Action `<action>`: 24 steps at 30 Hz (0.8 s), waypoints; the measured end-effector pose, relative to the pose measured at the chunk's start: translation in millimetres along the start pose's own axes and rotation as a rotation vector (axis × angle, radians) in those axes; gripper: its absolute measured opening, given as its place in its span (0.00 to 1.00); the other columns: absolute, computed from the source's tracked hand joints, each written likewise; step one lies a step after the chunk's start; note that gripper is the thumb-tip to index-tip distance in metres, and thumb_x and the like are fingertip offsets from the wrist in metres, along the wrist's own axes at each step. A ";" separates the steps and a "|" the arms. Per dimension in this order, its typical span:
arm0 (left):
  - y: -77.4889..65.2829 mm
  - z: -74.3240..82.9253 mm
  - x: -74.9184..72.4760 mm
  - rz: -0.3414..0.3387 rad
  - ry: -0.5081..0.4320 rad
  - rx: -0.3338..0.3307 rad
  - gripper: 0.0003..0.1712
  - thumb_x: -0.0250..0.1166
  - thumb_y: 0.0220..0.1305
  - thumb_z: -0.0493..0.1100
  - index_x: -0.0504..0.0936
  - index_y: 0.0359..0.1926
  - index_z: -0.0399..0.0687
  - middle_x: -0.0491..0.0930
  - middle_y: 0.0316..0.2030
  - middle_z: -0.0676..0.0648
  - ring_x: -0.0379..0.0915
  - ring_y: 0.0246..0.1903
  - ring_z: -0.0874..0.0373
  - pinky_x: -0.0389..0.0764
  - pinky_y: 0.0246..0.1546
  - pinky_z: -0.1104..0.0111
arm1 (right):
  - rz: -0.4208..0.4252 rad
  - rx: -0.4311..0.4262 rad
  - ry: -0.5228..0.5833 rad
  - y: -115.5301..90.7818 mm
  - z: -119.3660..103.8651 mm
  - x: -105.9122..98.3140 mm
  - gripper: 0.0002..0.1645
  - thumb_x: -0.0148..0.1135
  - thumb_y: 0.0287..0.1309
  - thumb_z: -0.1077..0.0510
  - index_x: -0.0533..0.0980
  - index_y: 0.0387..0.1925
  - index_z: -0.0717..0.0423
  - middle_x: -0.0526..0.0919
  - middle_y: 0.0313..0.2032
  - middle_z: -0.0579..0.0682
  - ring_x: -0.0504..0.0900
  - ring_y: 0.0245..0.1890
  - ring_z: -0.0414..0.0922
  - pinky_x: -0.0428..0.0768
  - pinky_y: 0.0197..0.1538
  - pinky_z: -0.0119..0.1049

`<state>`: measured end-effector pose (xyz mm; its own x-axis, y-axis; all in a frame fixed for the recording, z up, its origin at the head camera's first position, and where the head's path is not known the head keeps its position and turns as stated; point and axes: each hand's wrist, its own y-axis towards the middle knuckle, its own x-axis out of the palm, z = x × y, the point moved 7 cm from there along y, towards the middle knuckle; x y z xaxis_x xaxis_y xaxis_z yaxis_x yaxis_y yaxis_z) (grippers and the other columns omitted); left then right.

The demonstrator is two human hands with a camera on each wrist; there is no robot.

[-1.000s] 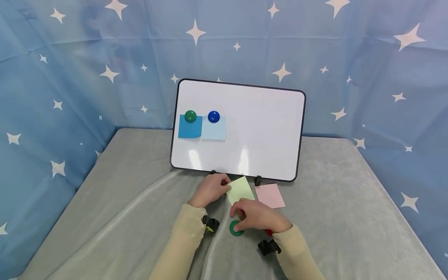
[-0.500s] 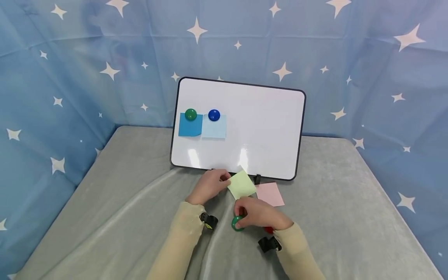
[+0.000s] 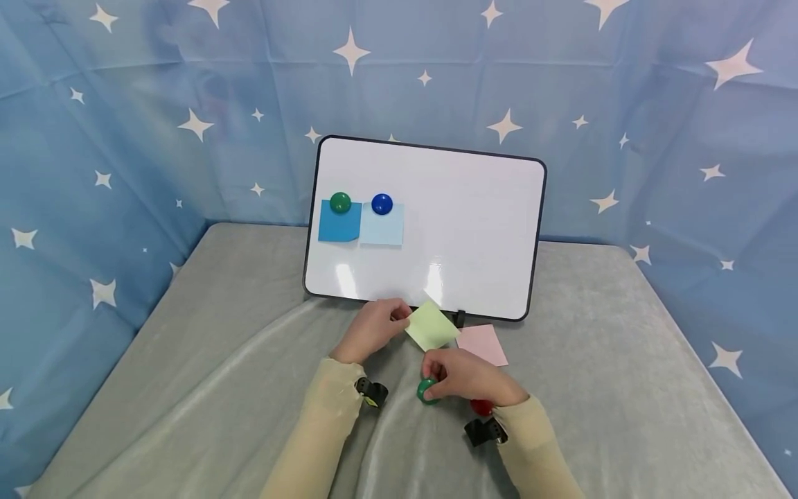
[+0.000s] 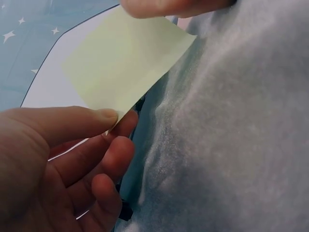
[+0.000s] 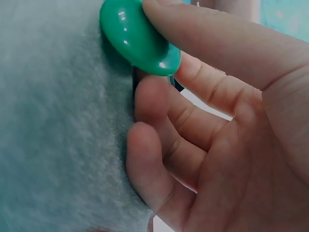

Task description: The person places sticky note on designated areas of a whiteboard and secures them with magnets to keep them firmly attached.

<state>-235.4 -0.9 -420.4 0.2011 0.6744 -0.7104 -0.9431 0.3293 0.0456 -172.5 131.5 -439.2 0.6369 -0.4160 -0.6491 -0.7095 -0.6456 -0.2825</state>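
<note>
My left hand pinches a corner of a pale green paper note between thumb and forefinger, just in front of the whiteboard's lower edge. The left wrist view shows the note slanting up from the fingertips. My right hand pinches a round green magnet by its edges; in the right wrist view the glossy magnet is tilted, thumb on its face. Beyond that hand a pink note lies on the grey cloth. A red magnet is partly hidden under the right wrist.
The black-framed whiteboard stands tilted on small black feet. On its left side a green magnet holds a blue note, and a blue magnet holds a pale blue note. A starry curtain hangs behind.
The right hand has picked up the green magnet from the cloth, tilting it and shifting slightly right and forward. The left hand has raised and turned the pale green note.
</note>
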 end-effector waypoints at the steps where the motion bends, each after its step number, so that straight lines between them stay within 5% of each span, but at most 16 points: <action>1: 0.1 0.0 -0.1 0.001 -0.003 0.000 0.04 0.59 0.59 0.44 0.78 0.36 0.57 0.76 0.31 0.59 0.70 0.28 0.65 0.71 0.29 0.70 | -0.002 0.002 -0.001 -0.1 0.1 -0.1 0.11 0.67 0.46 0.52 0.72 0.30 0.47 0.75 0.24 0.40 0.72 0.25 0.38 0.71 0.30 0.33; 15: 0.7 -1.7 -4.7 0.039 -0.068 -0.013 0.02 0.60 0.59 0.45 0.78 0.34 0.56 0.77 0.28 0.59 0.71 0.21 0.65 0.72 0.24 0.70 | -0.001 -0.013 -0.025 -1.7 0.5 -3.1 0.04 0.63 0.50 0.51 0.76 0.30 0.42 0.76 0.25 0.38 0.71 0.25 0.37 0.71 0.30 0.32; 24: 2.7 -4.0 -6.8 0.077 -0.133 -0.013 0.02 0.60 0.58 0.46 0.78 0.32 0.57 0.76 0.26 0.59 0.70 0.20 0.62 0.72 0.23 0.69 | 0.025 -0.024 -0.006 -2.7 1.7 -4.3 0.09 0.61 0.52 0.46 0.73 0.33 0.42 0.77 0.23 0.38 0.71 0.23 0.36 0.70 0.28 0.31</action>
<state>-240.4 -7.2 -418.3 0.1607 0.7794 -0.6056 -0.9602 0.2655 0.0869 -173.8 136.1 -436.8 0.6170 -0.4287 -0.6599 -0.7179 -0.6502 -0.2488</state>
